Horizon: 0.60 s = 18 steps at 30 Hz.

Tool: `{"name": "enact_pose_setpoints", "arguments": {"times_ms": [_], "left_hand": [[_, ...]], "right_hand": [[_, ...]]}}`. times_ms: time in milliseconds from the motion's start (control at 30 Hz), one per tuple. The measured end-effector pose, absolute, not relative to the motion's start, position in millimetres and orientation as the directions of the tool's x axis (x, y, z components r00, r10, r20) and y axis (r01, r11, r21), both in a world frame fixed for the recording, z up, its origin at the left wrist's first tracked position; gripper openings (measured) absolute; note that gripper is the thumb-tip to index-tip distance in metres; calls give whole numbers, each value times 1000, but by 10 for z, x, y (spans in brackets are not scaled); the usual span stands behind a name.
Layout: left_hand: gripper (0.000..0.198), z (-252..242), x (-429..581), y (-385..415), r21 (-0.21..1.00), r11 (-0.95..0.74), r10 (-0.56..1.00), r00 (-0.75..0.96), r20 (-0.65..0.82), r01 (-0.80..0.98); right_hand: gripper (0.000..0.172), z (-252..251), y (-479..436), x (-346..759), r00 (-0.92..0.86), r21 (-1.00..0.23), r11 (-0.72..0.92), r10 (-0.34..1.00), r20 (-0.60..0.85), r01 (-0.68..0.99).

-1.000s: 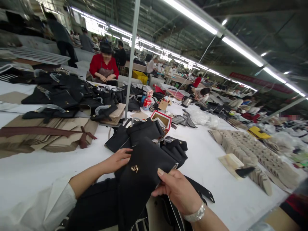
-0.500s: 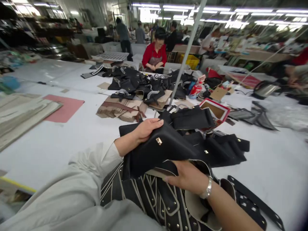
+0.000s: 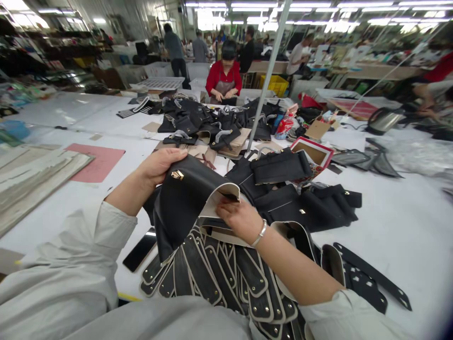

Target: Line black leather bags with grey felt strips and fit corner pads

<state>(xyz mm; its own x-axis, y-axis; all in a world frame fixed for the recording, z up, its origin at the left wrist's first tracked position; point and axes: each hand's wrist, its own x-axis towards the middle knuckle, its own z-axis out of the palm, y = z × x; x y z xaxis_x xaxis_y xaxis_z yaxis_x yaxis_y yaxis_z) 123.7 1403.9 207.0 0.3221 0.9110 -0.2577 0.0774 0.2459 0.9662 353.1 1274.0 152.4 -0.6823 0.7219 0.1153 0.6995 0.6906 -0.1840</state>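
Observation:
A black leather bag piece point(image 3: 187, 198) with a gold clasp and pale lining is tilted up in front of me. My left hand point(image 3: 159, 165) is closed on its upper left edge, thumb on top near the clasp. At the curved opening, my right hand point(image 3: 242, 219), with a silver bracelet at the wrist, has its bent fingers against the lining; the fingertips are partly hidden and a little blurred. Below lies a fanned pile of black straps point(image 3: 212, 274) with pale edges and metal studs. A black phone point(image 3: 139, 250) rests left of the straps.
Black bag pieces point(image 3: 307, 205) lie to the right, by a red-edged box point(image 3: 314, 153). More black bags point(image 3: 198, 118) are heaped further back. A slanted metal pole point(image 3: 269, 75) rises from the table. Boards point(image 3: 38, 174) and a red sheet point(image 3: 97, 160) lie left. A person in red point(image 3: 222, 78) works opposite.
My left hand has moved left and up with the bag piece, turning its opening towards the right. My right hand has moved up and left into that opening. The phone has come into view.

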Motion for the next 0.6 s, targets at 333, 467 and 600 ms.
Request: {"name": "enact_pose_setpoints", "arguments": {"times_ms": [333,467,600], "left_hand": [[29,1304,730,14221,759,326,612,486,-624,563],[29,1213,870,14436,765,320,653,455,-605,559],[28,1086,1151,14548,767,340,695,405,-595,544]], "right_hand": [[20,779,12513,3119,-746,-65,743,664,-53,666],[20,746,12690,3169,-716,-102,710,679,-162,697],[22,772,12793,3159,-564,-97,560,784,-260,823]]}}
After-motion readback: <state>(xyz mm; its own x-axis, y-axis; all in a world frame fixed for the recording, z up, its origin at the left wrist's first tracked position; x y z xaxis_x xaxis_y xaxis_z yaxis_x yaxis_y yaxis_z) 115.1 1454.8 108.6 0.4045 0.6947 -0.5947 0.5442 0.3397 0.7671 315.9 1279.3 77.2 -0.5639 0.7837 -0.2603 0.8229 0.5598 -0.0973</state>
